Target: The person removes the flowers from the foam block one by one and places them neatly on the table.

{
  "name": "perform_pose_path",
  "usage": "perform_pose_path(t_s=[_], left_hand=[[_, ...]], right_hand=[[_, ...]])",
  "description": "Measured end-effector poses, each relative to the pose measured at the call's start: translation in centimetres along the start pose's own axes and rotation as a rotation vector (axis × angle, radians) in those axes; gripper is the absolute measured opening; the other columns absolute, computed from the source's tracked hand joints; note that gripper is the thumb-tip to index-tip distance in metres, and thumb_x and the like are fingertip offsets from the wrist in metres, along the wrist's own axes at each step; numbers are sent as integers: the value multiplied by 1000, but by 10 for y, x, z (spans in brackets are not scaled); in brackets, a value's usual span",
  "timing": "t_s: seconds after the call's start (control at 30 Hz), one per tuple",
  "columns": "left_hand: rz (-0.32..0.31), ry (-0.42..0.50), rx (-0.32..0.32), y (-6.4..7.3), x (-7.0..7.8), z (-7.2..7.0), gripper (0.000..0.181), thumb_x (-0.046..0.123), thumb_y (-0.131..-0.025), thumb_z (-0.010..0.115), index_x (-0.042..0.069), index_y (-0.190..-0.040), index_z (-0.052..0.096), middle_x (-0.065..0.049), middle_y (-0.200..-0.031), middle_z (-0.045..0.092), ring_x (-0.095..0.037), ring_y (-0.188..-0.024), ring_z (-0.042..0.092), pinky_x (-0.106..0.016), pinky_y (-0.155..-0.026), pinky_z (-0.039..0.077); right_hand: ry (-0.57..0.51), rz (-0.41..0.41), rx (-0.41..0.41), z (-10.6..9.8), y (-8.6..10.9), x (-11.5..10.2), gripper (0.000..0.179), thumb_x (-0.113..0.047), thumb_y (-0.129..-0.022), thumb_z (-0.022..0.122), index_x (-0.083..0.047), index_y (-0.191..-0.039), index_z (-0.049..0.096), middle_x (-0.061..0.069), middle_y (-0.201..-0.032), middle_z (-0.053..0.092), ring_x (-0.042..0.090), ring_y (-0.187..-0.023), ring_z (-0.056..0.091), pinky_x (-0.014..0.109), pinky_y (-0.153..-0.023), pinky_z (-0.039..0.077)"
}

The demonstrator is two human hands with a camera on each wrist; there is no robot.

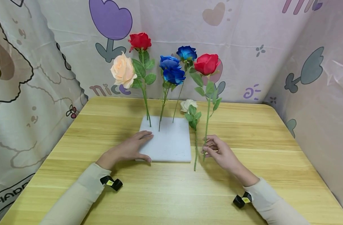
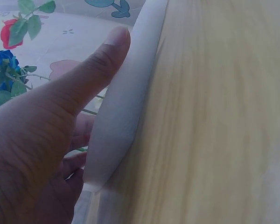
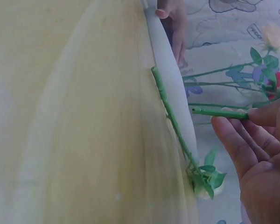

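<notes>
My left hand (image 1: 129, 148) lies with spread fingers on the left side of a white foam board (image 1: 168, 147), its thumb (image 2: 114, 46) at the board's front edge. Standing in the board are a red rose (image 1: 140, 41), a peach rose (image 1: 123, 71) and blue roses (image 1: 172, 72). To the right of the board, my right hand (image 1: 220, 154) pinches another red rose (image 1: 207, 64) low on its green stem, flower up. The cut stem end (image 3: 210, 112) pokes out past the fingertips, above the table. A white rose (image 1: 189, 105) lies between the board and this hand.
The wooden table (image 1: 258, 131) extends around the board. A patterned cloth (image 1: 166, 22) hangs behind it and along both sides. Each sleeve cuff carries a small black camera, one on the left wrist (image 1: 111, 183) and one on the right (image 1: 242, 200).
</notes>
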State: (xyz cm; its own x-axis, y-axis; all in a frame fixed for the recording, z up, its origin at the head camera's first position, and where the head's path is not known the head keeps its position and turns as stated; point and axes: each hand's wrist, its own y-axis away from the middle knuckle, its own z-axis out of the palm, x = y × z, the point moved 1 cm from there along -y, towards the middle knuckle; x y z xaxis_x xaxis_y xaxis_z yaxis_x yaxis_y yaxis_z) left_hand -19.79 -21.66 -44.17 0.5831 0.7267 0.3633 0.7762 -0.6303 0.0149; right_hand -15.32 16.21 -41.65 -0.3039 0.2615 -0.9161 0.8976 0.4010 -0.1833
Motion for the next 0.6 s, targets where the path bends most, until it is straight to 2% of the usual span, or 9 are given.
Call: perform_pose_path(t_s=[0.33,0.6], left_hand=[[7,1,6,0,1,0,115,74,-68,67,4,-152,32,-14,-158,26,-36,-144,21,-51,-115,25],[21,1,14,1,4,-3,116,76,-67,66,3,-151,34,-13,-157,29,-35,-144,23,-50,-116,24]], right_hand=[[-17,77,-24,-9,9,6,33,7,-96,54,13,-127,42,24,-98,61,42,-87,65,38,-73,60],[-53,126,-36,-12,13,10,37,6,-97,54,14,-130,40,28,-100,60,39,-87,66,40,-73,60]])
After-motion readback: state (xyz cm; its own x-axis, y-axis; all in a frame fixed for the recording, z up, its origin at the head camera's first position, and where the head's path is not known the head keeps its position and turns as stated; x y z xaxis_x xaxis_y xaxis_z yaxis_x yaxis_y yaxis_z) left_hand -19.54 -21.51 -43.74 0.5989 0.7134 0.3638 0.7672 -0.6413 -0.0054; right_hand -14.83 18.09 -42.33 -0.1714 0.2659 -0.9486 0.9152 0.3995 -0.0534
